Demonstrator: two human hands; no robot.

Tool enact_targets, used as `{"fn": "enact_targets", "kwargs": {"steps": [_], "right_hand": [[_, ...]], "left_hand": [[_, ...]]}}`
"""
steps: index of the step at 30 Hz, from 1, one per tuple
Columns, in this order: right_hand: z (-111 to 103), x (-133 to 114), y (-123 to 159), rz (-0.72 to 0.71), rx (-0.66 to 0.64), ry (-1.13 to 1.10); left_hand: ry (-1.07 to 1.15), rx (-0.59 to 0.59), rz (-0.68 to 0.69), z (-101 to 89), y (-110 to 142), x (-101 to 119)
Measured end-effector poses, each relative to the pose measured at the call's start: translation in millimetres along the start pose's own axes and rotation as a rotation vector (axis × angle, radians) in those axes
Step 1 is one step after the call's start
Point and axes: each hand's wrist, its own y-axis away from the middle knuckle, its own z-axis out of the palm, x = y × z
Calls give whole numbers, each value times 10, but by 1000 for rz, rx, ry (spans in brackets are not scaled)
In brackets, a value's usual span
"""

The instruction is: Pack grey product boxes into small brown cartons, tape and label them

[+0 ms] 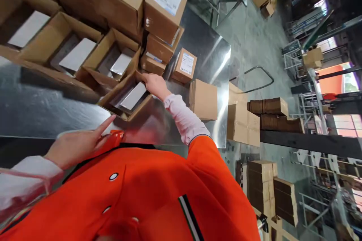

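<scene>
A small open cardboard box (113,102) lies tilted on the shiny metal table (42,109), with a silver foil pouch (132,97) inside it. My right hand (155,85) grips the far edge flap of this box. My left hand (76,144) is flat with its fingers stretched out toward the box's near corner, a little short of it, and holds nothing. My orange vest (147,192) fills the lower part of the view.
Three more open boxes with silver pouches (77,54) stand in a row at the left. Sealed labelled boxes (165,5) are stacked behind, with a small one (185,66) and a plain one (204,99) to the right. Flattened cartons (261,184) and racks lie beyond the table edge.
</scene>
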Motion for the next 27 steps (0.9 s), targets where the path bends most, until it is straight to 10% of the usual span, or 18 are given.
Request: {"fn": "enact_targets", "kwargs": {"steps": [7, 15, 21, 27], "right_hand": [[426, -450, 836, 130, 39, -311], [475, -397, 792, 22, -7, -388], [736, -637, 611, 121, 245, -311], [665, -533, 477, -187, 75, -556]], "left_hand": [[14, -114, 40, -75, 158, -62], [7, -106, 162, -290, -124, -147], [4, -151, 217, -284, -270, -274], [-128, -110, 199, -195, -82, -555]]}}
